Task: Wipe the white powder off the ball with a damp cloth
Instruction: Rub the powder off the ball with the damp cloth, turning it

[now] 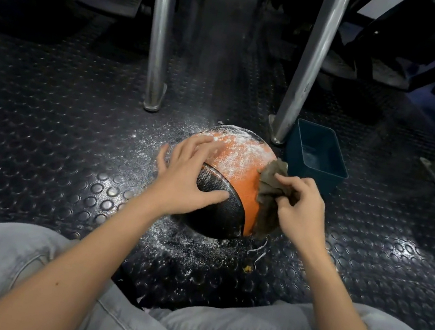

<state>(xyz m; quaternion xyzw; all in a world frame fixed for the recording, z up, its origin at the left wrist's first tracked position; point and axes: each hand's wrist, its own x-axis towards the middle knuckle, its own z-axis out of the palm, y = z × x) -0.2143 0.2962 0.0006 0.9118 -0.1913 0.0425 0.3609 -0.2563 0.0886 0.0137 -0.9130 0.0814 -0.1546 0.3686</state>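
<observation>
Ball, orange and black, sits on the studded black floor at centre frame, just below two metal legs; white powder covers its upper orange part, lower orange part looks mostly clean; more powder scattered on the floor around the ball, mainly to its left and below it.

Left hand lies on the ball's left side, grip wide, fingers spread flat over the surface, thumb on the black panel; fingertips reach into the powdered area.

Right hand at the ball's right edge, grip closed round a bunched grey-brown cloth; cloth pressed against the ball's right side, its lower end hanging down near the floor.

Dark blue tub right of centre, just beside the ball's upper right and touching or nearly touching one metal leg; contents unclear.

Light grey jeans fill the bottom of frame, both forearms bare.
</observation>
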